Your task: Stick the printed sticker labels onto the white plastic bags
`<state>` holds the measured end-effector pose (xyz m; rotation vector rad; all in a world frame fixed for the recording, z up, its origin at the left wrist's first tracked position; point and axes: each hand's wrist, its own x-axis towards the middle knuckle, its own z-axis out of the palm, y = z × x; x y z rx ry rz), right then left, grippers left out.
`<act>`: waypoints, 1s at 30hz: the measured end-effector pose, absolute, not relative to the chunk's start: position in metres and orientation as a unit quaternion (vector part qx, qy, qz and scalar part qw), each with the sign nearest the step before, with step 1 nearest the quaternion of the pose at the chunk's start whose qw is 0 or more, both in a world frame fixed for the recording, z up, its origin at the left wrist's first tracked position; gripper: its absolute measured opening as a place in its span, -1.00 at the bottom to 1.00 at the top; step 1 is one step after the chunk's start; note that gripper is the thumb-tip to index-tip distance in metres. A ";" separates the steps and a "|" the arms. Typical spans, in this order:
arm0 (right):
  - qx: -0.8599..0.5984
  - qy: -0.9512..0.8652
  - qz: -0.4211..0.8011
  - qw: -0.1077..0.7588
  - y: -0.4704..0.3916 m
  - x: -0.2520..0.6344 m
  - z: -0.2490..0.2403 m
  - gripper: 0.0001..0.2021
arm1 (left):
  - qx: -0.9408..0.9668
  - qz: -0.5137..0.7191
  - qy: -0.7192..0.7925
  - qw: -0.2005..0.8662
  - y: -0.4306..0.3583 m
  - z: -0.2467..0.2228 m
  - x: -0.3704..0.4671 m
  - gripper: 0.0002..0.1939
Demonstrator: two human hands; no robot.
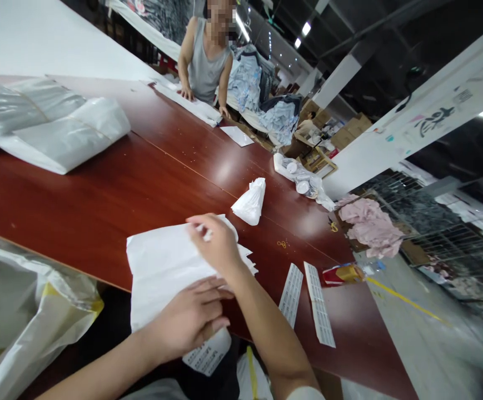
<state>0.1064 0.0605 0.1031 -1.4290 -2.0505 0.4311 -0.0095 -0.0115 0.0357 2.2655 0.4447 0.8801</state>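
right hand (216, 239) half-curled over white sheets (158, 261), left hand (191, 316) by label sheet (208, 356) (grip of both unclear)

I have both slim, bare arms on my feed, reaching in from the lower edge. My bare left forearm (118, 358) slants up rightward to the left hand (195, 318), back upward, fingers loosely bent, thumb below them. My bare right forearm (266, 322) rises up leftward, and the right hand (220, 244) sits farther out, its fingers arched leftward over the thumb. Left fingertips lie close beside the right wrist.
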 end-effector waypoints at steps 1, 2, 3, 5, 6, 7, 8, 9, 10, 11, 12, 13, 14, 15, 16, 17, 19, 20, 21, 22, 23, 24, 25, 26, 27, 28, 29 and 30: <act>-0.569 -0.729 0.174 0.338 0.052 0.121 0.112 -0.74 | 0.850 0.349 0.193 0.344 -0.004 0.039 -0.015 -0.74; -0.590 -0.700 0.194 0.352 0.041 0.135 0.118 -0.74 | 0.831 0.359 0.225 0.360 0.004 0.042 -0.019 -0.72; -0.601 -0.686 0.231 0.338 0.027 0.147 0.122 -0.74 | 0.810 0.367 0.259 0.377 0.012 0.043 -0.022 -0.69; -0.612 -0.670 0.316 0.276 -0.003 0.163 0.119 -0.62 | 0.774 0.373 0.304 0.412 0.024 0.042 -0.026 -0.64; -0.617 -0.660 0.348 0.250 -0.017 0.166 0.114 -0.52 | 0.765 0.370 0.310 0.426 0.027 0.040 -0.026 -0.63; -0.625 -0.647 0.368 0.235 -0.030 0.168 0.109 -0.45 | 0.763 0.365 0.307 0.436 0.029 0.038 -0.026 -0.63; -0.632 -0.636 0.378 0.232 -0.041 0.168 0.103 -0.44 | 0.765 0.359 0.300 0.442 0.030 0.036 -0.025 -0.64; -0.636 -0.630 0.380 0.234 -0.049 0.169 0.100 -0.47 | 0.771 0.352 0.293 0.442 0.029 0.034 -0.025 -0.65; -0.637 -0.630 0.374 0.240 -0.054 0.171 0.098 -0.54 | 0.779 0.348 0.285 0.437 0.027 0.031 -0.024 -0.66; -0.637 -0.637 0.355 0.250 -0.056 0.175 0.099 -0.62 | 0.788 0.345 0.277 0.428 0.025 0.028 -0.024 -0.67; -0.640 -0.648 0.320 0.262 -0.055 0.180 0.102 -0.69 | 0.798 0.344 0.268 0.417 0.023 0.025 -0.024 -0.68; -0.645 -0.662 0.271 0.271 -0.050 0.187 0.106 -0.75 | 0.806 0.345 0.259 0.405 0.021 0.023 -0.024 -0.69; -0.648 -0.679 0.216 0.271 -0.042 0.194 0.111 -0.78 | 0.813 0.346 0.250 0.395 0.020 0.021 -0.025 -0.70; -0.645 -0.701 0.167 0.253 -0.032 0.201 0.115 -0.77 | 0.819 0.348 0.244 0.385 0.019 0.019 -0.025 -0.70; -0.636 -0.729 0.132 0.214 -0.021 0.206 0.118 -0.75 | 0.823 0.349 0.240 0.378 0.018 0.019 -0.025 -0.71; -0.621 -0.759 0.114 0.158 -0.008 0.210 0.119 -0.72 | 0.827 0.347 0.237 0.372 0.016 0.019 -0.026 -0.72; -0.587 -0.801 0.106 0.041 0.016 0.211 0.118 -0.73 | 0.838 0.338 0.231 0.360 0.012 0.022 -0.025 -0.73; -0.578 -0.809 0.109 -0.002 0.026 0.210 0.117 -0.77 | 0.846 0.330 0.227 0.352 0.009 0.024 -0.024 -0.74; -0.574 -0.809 0.120 -0.034 0.036 0.207 0.117 -0.80 | 0.856 0.321 0.222 0.339 0.005 0.026 -0.023 -0.74; -0.574 -0.805 0.138 -0.059 0.045 0.205 0.117 -0.82 | 0.867 0.312 0.215 0.323 0.000 0.028 -0.021 -0.75; -0.572 -0.800 0.162 -0.080 0.054 0.203 0.119 -0.83 | 0.878 0.303 0.211 0.306 -0.005 0.030 -0.019 -0.75; -0.568 -0.795 0.188 -0.101 0.062 0.202 0.121 -0.84 | 0.886 0.295 0.207 0.291 -0.010 0.031 -0.017 -0.75; -0.562 -0.789 0.214 -0.121 0.070 0.201 0.124 -0.85 | 0.893 0.290 0.206 0.278 -0.014 0.032 -0.015 -0.75; -0.555 -0.785 0.236 -0.138 0.077 0.201 0.128 -0.87 | 0.896 0.287 0.206 0.269 -0.018 0.033 -0.013 -0.74; -0.549 -0.784 0.250 -0.147 0.085 0.200 0.131 -0.90 | 0.897 0.286 0.210 0.263 -0.021 0.033 -0.012 -0.73; -0.545 -0.784 0.257 -0.149 0.092 0.199 0.133 -0.91 | 0.897 0.285 0.215 0.260 -0.023 0.033 -0.011 -0.71; -0.544 -0.785 0.259 -0.146 0.098 0.198 0.135 -0.91 | 0.897 0.282 0.220 0.258 -0.024 0.033 -0.010 -0.70; -0.546 -0.786 0.256 -0.135 0.104 0.195 0.136 -0.91 | 0.898 0.278 0.222 0.259 -0.023 0.033 -0.010 -0.70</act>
